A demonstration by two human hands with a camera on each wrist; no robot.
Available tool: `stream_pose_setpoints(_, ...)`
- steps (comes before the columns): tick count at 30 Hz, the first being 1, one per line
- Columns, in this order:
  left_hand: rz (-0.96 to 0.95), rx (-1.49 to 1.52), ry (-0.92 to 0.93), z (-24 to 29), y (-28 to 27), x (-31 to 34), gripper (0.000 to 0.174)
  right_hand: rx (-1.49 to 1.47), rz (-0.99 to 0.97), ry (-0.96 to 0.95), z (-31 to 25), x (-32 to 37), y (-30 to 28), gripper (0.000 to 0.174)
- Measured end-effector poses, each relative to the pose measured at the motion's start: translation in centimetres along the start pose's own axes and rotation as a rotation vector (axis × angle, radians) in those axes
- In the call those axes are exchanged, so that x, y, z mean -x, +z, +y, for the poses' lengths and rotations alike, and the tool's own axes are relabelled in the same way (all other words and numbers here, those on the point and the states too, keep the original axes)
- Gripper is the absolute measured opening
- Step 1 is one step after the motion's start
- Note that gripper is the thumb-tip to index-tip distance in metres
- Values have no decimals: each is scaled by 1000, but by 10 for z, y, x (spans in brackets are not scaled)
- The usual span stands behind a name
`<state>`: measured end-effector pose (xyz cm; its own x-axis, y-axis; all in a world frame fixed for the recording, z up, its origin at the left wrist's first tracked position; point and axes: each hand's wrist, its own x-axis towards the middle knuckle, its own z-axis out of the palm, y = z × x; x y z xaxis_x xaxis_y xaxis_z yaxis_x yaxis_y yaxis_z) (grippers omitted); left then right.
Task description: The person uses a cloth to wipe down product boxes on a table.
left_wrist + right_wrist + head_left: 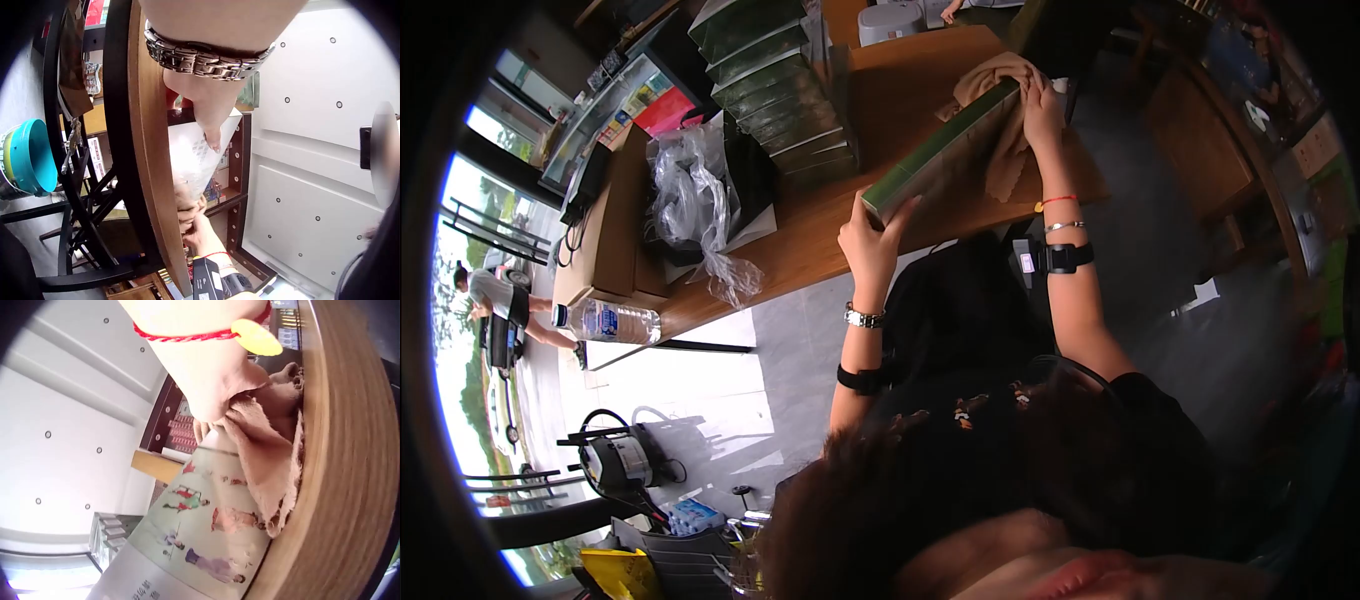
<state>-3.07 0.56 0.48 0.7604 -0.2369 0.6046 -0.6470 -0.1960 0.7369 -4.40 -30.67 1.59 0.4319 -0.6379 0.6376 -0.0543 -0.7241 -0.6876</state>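
In the head view, a flat green cardboard box (945, 150) is held tilted just above the brown wooden bench (900, 90). The left hand (872, 235) grips its near end and the right hand (1040, 105) is closed over its far end, where a tan cloth (1005, 165) lies. The left wrist view shows the left fingers clasping the box's pale face beside the bench edge. The right wrist view shows the right fingers curled over the cloth and the box's edge.

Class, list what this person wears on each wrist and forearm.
Near the left hand: a silver link watch band, then a black strap. Near the right hand: a thin red string with a yellow charm, a slim silver bangle, then a black band bearing a small device.
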Motion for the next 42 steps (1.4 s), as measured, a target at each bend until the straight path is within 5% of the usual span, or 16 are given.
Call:
stream_pose_setpoints(1, -20, -6, 14, 1, -2, 3, 45, 87, -68, 102, 7, 5, -5, 35)
stream_pose_setpoints(4, 27, -26, -256, 0, -10, 13, 47, 386, -141, -11, -1, 38, -7, 34)
stream_pose_setpoints(5, 181, 82, -37, -5, -7, 16, 50, 464, -173, -52, -18, 47, -12, 33)
stream_pose_setpoints(8, 161, 173, -201, 17, -19, 32, 51, 531, -124, -236, -25, 72, -13, 31)
stream_pose_setpoints(11, 300, 42, 43, -3, -19, 35, 47, 448, -90, -296, -25, 82, -19, 36)
stream_pose_setpoints(13, 96, -107, 0, -5, -26, 34, 41, 419, -110, -285, -28, 78, -20, 46)
stream_pose_setpoints(18, 115, -79, 33, -5, -27, 37, 34, 369, -130, -275, -32, 82, -20, 61)
stream_pose_setpoints(25, -48, -173, 243, -15, -43, 47, 42, 362, -136, -302, -29, 85, -19, 54)
stream_pose_setpoints(26, -73, -178, 239, -16, -44, 48, 59, 350, -141, -289, -36, 85, -21, 53)
stream_pose_setpoints(30, -113, -278, 320, -23, -46, 50, 39, 305, -133, -228, -44, 88, -26, 48)
stream_pose_setpoints(34, -191, -430, 282, -26, -38, 53, 36, 315, -132, -174, -45, 90, -26, 49)
stream_pose_setpoints(36, -91, -381, 116, -7, -34, 60, 35, 326, -165, -160, -47, 91, -29, 48)
stream_pose_setpoints(42, -175, -463, 143, 18, -38, 49, 37, 300, -139, -247, -44, 89, -32, 51)
